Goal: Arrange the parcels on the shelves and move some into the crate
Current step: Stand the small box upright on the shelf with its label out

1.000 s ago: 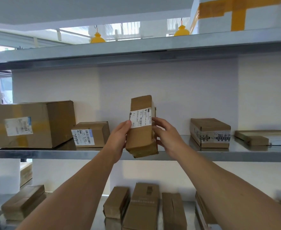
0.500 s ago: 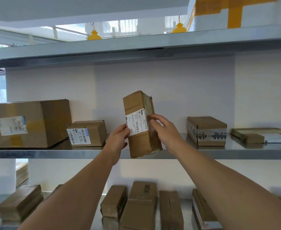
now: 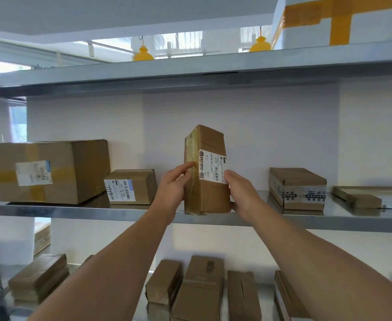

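While the parcel point(image 3: 210, 144) stands upright at the front edge of the middle shelf point(image 3: 74, 210), label facing out, both hands are on it. The left hand point(image 3: 173, 188) presses fairly straight fingers against its taped left side, and the right hand point(image 3: 241, 193) grips its right edge, thumb on the label's corner. Its base looks to be on the shelf, though I cannot tell from this angle whether its full weight is down. I judge this placing nearly done. What is left for it is to let go, and perhaps to push it back from the lip, since a tall narrow box so near the edge could tip forward. Around it the shelf is partly filled: a small box point(image 3: 130, 186) near its left, a big box point(image 3: 49, 170) beyond that, a taped box point(image 3: 297, 188) to its right and a flat parcel point(image 3: 361, 195) at the far right. Beneath, the lower parcels point(image 3: 199, 290) stand and lie in a loose row, with a stack at the left; these look like work left, to be lifted or tidied. A white box point(image 3: 364, 31) with yellow tape sits on the top shelf point(image 3: 190, 70). No crate is in view, so nothing shows whether any parcel has gone into one, and I take that half of the task as outstanding.
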Action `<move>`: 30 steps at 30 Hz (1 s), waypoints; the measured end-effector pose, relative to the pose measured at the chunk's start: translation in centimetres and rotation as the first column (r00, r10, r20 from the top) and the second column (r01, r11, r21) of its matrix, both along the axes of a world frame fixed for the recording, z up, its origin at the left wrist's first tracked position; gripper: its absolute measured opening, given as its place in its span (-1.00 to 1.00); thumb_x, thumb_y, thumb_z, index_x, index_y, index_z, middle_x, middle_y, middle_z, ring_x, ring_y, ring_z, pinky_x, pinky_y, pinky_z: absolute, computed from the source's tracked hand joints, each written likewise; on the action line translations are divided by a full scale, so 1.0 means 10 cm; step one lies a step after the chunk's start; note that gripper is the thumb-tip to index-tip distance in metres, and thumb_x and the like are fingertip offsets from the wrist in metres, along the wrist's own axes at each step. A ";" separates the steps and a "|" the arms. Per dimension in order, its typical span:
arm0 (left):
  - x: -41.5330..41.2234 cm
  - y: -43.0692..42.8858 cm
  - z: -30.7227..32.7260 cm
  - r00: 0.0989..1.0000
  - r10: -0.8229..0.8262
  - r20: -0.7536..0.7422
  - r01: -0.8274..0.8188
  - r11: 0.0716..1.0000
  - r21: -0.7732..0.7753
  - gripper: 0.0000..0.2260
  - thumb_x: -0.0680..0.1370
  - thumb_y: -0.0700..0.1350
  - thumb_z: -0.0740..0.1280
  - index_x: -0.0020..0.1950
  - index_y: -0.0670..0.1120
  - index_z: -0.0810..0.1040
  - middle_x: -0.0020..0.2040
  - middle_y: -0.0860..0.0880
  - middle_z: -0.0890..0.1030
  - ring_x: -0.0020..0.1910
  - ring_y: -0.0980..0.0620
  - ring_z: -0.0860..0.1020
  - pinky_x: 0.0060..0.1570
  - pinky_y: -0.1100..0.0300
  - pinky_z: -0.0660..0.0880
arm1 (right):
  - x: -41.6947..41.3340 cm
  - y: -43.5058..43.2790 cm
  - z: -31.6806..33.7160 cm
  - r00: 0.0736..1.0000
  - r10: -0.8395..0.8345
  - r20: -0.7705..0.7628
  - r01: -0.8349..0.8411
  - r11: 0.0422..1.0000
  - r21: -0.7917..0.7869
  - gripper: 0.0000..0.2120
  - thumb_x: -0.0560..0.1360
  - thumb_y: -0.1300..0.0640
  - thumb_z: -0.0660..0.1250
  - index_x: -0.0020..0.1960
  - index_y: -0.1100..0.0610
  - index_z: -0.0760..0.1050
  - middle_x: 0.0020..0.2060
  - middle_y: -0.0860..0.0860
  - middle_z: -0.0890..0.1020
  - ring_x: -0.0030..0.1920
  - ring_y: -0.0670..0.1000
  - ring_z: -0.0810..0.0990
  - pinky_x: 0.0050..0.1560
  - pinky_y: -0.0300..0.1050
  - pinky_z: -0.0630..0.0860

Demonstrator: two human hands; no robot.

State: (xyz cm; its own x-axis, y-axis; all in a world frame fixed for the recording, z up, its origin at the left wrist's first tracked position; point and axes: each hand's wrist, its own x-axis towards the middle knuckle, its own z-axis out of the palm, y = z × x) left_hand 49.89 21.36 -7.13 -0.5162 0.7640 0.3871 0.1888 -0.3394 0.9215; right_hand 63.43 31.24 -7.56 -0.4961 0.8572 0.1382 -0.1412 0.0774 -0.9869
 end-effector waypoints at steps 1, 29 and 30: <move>0.02 -0.01 0.00 1.000 0.015 -0.025 -0.015 1.000 0.005 -0.77 0.69 -0.03 0.17 0.20 0.19 0.58 0.33 -0.03 0.51 0.30 -0.06 0.48 0.29 -0.20 0.48 | -0.01 0.00 0.00 1.000 -0.005 0.000 0.005 1.000 -0.006 -0.70 0.73 -0.08 0.08 0.29 -0.09 0.54 0.13 -0.05 0.67 0.07 -0.07 0.62 -0.13 -0.08 0.58; -0.03 0.18 0.00 0.991 0.001 0.131 0.033 0.964 -0.263 -0.57 0.64 0.26 0.11 0.37 0.05 0.46 0.26 -0.06 0.58 0.19 -0.08 0.56 0.09 0.05 0.52 | -0.09 0.03 0.08 0.996 -0.043 0.080 0.050 0.995 -0.086 -0.62 0.69 -0.23 0.06 0.21 -0.04 0.53 0.12 0.04 0.66 0.13 0.07 0.64 0.27 0.07 0.58; -0.05 0.20 0.00 0.992 -0.008 0.127 0.043 0.961 -0.273 -0.56 0.63 0.25 0.12 0.38 0.04 0.46 0.28 -0.06 0.57 0.21 -0.10 0.55 0.16 0.00 0.51 | -0.10 0.02 0.09 0.997 -0.042 0.059 0.048 0.993 -0.112 -0.62 0.69 -0.22 0.06 0.22 -0.04 0.53 0.09 0.04 0.66 0.10 0.07 0.65 0.20 0.04 0.61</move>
